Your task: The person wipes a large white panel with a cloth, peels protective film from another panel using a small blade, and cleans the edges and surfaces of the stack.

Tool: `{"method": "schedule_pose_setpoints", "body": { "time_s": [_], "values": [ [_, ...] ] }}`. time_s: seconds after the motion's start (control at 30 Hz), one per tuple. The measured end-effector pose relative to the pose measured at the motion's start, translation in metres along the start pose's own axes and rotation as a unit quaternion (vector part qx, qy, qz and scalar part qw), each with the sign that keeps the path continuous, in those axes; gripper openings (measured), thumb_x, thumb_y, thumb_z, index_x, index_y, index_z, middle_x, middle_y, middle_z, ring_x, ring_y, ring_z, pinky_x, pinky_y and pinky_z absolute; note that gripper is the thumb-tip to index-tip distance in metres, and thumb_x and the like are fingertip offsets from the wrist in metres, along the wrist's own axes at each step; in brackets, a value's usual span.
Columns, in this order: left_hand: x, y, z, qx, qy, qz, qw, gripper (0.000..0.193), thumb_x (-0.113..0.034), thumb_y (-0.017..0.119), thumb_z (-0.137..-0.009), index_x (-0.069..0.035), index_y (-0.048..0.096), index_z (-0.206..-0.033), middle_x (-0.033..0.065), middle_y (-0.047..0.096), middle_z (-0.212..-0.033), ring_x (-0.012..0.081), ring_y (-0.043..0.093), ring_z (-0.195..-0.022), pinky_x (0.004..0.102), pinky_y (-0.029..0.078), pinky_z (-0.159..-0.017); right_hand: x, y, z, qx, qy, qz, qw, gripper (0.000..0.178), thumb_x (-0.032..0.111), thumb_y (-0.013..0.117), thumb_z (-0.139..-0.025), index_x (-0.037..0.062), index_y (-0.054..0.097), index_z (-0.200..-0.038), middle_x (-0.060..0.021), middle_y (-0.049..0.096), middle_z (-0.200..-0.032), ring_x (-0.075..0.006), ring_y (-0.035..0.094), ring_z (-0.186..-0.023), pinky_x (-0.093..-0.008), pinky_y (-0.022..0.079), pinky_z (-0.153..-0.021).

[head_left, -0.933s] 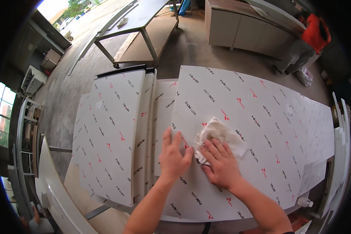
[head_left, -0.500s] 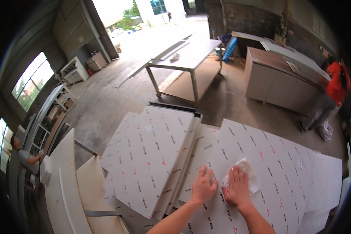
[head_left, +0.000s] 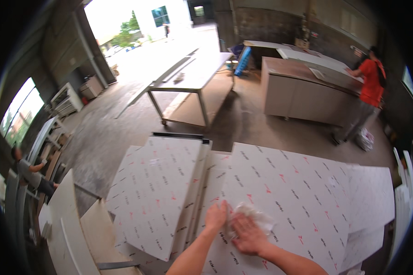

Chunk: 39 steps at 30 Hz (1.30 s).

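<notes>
My right hand (head_left: 248, 234) lies palm down on a crumpled white cloth (head_left: 263, 218), pressing it against a large white panel (head_left: 293, 183) printed with rows of small black and red marks. The cloth spreads out beyond my fingertips. Just left of it, my left hand (head_left: 216, 216) is at the panel's left edge, its fingers drawn together and bent over that edge; the fingertips are partly hidden. A stack of similar printed panels (head_left: 156, 183) lies beside my left forearm.
Marbled white sheets (head_left: 371, 197) lie at the right. Ahead stands a metal-framed table (head_left: 202, 75); a long brown-topped workbench (head_left: 307, 94) is farther right, with a person in a red top (head_left: 371, 82) at it. Another person (head_left: 30, 169) is at far left, behind pale boards (head_left: 69, 220).
My view has turned right. The cloth and my right hand have slid slightly toward me. My left fingers have drawn together. The person in red now reaches onto the workbench.
</notes>
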State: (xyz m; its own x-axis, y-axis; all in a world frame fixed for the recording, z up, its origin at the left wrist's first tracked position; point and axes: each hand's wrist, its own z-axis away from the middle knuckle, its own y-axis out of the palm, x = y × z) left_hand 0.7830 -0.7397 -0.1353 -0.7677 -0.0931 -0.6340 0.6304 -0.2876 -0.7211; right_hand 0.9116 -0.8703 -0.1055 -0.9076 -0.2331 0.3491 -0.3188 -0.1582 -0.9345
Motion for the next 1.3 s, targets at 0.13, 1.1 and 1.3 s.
{"method": "schedule_pose_setpoints", "body": {
  "time_s": [0.13,1.1,1.3],
  "values": [
    [-0.031,0.005,0.011,0.007,0.000,-0.008,1.000,0.056,-0.048,0.038,-0.092,0.003,0.060,-0.101,0.0274,0.062,-0.104,0.0445,0.057,-0.100,0.0485,0.043,-0.088,-0.066,-0.022,-0.015,-0.049,0.046,-0.022,0.998,0.073,0.040,0.049,-0.087,0.0013,0.024,-0.144,-0.0155,0.021,-0.151,-0.0274,0.018,-0.141,-0.0426,0.013,-0.115],
    [-0.048,0.007,0.017,-0.077,-0.018,-0.081,0.994,0.052,-0.047,0.038,-0.093,0.000,0.060,-0.093,0.0218,0.064,-0.087,0.0425,0.059,-0.087,0.0478,0.044,-0.080,-0.094,-0.040,0.069,-0.013,-0.013,-0.040,0.999,0.065,0.038,0.039,-0.094,0.0043,0.019,-0.146,-0.0139,0.017,-0.153,-0.0261,0.012,-0.143,-0.0483,0.005,-0.115],
    [-0.030,0.004,0.014,-0.074,0.005,-0.072,0.995,0.052,-0.045,0.035,-0.095,0.001,0.059,-0.089,0.0220,0.064,-0.086,0.0424,0.058,-0.087,0.0479,0.044,-0.078,-0.105,-0.039,0.271,-0.024,0.259,-0.009,0.966,0.069,0.042,0.049,-0.086,0.0044,0.033,-0.141,-0.0152,0.027,-0.149,-0.0284,0.019,-0.140,-0.0483,0.008,-0.114]
  ]
}}
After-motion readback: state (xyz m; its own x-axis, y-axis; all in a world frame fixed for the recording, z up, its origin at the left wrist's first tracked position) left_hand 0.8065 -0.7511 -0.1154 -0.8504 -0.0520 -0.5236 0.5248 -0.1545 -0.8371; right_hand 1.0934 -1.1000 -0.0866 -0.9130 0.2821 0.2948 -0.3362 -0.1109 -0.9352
